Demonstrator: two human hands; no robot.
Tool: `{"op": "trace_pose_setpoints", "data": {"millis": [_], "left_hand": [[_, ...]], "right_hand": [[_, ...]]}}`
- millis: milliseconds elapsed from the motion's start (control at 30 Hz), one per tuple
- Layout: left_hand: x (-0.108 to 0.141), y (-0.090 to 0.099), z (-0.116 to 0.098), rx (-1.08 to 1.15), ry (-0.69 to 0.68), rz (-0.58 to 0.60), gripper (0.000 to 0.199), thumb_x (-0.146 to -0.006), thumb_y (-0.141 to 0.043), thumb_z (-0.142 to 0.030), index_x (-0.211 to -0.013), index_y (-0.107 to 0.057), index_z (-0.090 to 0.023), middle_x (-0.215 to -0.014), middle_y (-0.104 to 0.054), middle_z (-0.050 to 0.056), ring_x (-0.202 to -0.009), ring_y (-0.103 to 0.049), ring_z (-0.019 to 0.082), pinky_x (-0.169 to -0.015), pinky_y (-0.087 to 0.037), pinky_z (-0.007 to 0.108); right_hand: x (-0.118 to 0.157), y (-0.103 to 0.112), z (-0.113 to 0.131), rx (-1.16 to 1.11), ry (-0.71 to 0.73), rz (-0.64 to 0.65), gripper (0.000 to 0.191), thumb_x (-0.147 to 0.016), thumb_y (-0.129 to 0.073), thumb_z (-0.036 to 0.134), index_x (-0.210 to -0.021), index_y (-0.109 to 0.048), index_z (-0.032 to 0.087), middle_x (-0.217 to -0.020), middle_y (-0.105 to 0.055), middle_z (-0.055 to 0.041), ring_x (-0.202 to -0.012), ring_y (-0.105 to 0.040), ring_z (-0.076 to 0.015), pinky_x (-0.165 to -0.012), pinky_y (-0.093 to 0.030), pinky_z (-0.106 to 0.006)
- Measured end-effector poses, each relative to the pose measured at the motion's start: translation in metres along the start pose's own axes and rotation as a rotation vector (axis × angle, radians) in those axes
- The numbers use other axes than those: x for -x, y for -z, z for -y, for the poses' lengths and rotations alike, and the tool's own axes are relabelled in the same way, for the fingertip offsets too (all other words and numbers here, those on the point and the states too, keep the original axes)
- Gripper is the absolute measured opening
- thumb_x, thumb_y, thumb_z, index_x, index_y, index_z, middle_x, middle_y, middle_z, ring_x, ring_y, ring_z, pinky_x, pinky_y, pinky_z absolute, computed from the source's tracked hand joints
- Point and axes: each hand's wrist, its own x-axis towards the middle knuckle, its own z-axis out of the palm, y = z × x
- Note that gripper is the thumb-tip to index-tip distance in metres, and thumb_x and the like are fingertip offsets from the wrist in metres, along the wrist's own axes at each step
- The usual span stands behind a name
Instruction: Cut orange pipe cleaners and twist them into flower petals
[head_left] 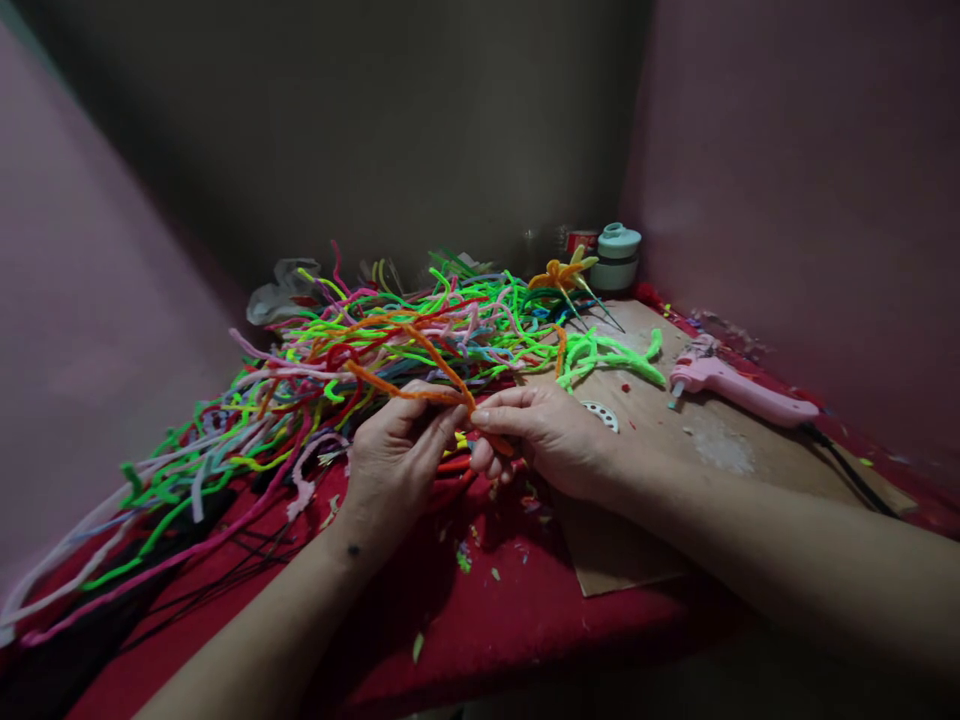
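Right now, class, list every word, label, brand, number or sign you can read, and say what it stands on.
No text can be read.
Red container at the back: pale marks, too small and blurred to read.
Pale green jar beside it: no readable lettering.
Pink glue gun: none readable either.

A glue gun (pixel 739 388) lies on a board (pixel 660 440) at right of frame, my pipe-cleaner heap (pixel 390 340) centre-left.
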Motion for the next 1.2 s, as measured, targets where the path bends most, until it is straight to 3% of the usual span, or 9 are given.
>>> {"op": "trace_pose_setpoints", "data": {"millis": [167,400,533,600,733,833,967,1133,1200], "left_hand": [[0.0,0.001,0.001,-0.036,-0.096,0.021,0.007,-0.08,-0.062,-0.022,-0.082,-0.064,-0.016,-0.077,-0.062,0.0,-0.069,-0.059,0.012,-0.063,-0.048,0.023],[0.001,0.006,0.011,-0.388,-0.482,-0.038,0.015,-0.082,-0.059,-0.014,-0.092,-0.066,-0.021,-0.088,-0.06,0.002,-0.08,-0.058,0.013,-0.072,-0.047,0.025],[0.002,0.012,0.013,-0.415,-0.475,-0.058,0.019,-0.087,-0.054,-0.023,-0.1,-0.067,-0.026,-0.09,-0.061,0.004,-0.081,-0.058,0.017,-0.074,-0.047,0.03],[0.001,0.018,0.011,-0.475,-0.531,-0.017,0.019,-0.081,-0.063,-0.025,-0.098,-0.069,-0.028,-0.094,-0.065,0.004,-0.09,-0.057,0.02,-0.082,-0.044,0.033],[-0.002,0.027,0.002,-0.816,-0.907,0.101,0.021,-0.085,-0.055,-0.018,-0.1,-0.066,-0.026,-0.1,-0.068,0.004,-0.096,-0.054,0.022,-0.087,-0.036,0.037],[-0.004,0.025,-0.006,-0.914,-0.942,0.21,0.02,-0.087,-0.045,-0.015,-0.09,-0.064,-0.02,-0.087,-0.069,0.007,-0.083,-0.055,0.022,-0.078,-0.035,0.038],[-0.005,0.022,-0.009,-0.753,-0.651,0.322,0.022,-0.084,-0.048,-0.023,-0.07,-0.063,-0.018,-0.064,-0.063,0.005,-0.063,-0.05,0.019,-0.066,-0.035,0.035],[-0.009,0.028,-0.009,0.075,0.364,0.514,0.018,-0.069,-0.067,-0.034,-0.065,-0.068,-0.017,-0.063,-0.064,0.006,-0.057,-0.055,0.017,-0.056,-0.041,0.028],[-0.01,0.027,-0.009,0.384,0.667,0.538,0.018,-0.06,-0.073,-0.031,-0.06,-0.067,-0.014,-0.055,-0.06,0.004,-0.049,-0.05,0.012,-0.05,-0.039,0.025]], "right_hand": [[0.0,-0.001,0.001,0.025,0.026,-0.04,0.008,-0.068,-0.06,0.018,-0.063,-0.061,0.012,-0.052,-0.063,-0.0027,-0.041,-0.051,-0.0082,-0.044,-0.039,-0.021],[0.002,-0.001,0.006,0.079,0.05,-0.01,0.013,-0.067,-0.057,0.015,-0.054,-0.058,0.013,-0.048,-0.061,-0.0015,-0.041,-0.049,-0.0075,-0.043,-0.038,-0.02],[0.004,0.001,0.009,0.128,0.036,0.02,0.02,-0.067,-0.052,0.011,-0.047,-0.053,0.014,-0.044,-0.057,-0.0004,-0.038,-0.044,-0.006,-0.041,-0.036,-0.02],[0.004,0.003,0.008,0.145,0.014,0.044,0.018,-0.066,-0.052,0.011,-0.049,-0.054,0.015,-0.046,-0.058,-0.0003,-0.038,-0.043,-0.006,-0.042,-0.035,-0.02],[0.001,0.007,0.008,0.191,-0.01,0.07,0.012,-0.065,-0.055,0.014,-0.053,-0.056,0.015,-0.045,-0.058,-0.0003,-0.037,-0.041,-0.0068,-0.04,-0.029,-0.021],[0.001,0.008,0.012,0.3,-0.016,0.109,0.012,-0.063,-0.056,0.015,-0.051,-0.056,0.015,-0.042,-0.055,0.0006,-0.037,-0.041,-0.0075,-0.041,-0.029,-0.022],[0.005,0.006,0.013,0.619,0.063,0.095,0.019,-0.071,-0.056,0.018,-0.052,-0.054,0.015,-0.045,-0.052,0.002,-0.042,-0.041,-0.0073,-0.044,-0.028,-0.022],[0.018,-0.002,0.008,1.066,0.561,0.089,0.019,-0.077,-0.049,0.013,-0.058,-0.05,0.016,-0.054,-0.049,0.0019,-0.053,-0.043,-0.0085,-0.053,-0.03,-0.022],[0.023,-0.004,0.005,1.141,0.714,0.08,0.018,-0.079,-0.047,0.014,-0.061,-0.05,0.017,-0.059,-0.052,-0.0007,-0.056,-0.045,-0.0104,-0.056,-0.033,-0.024]]}}
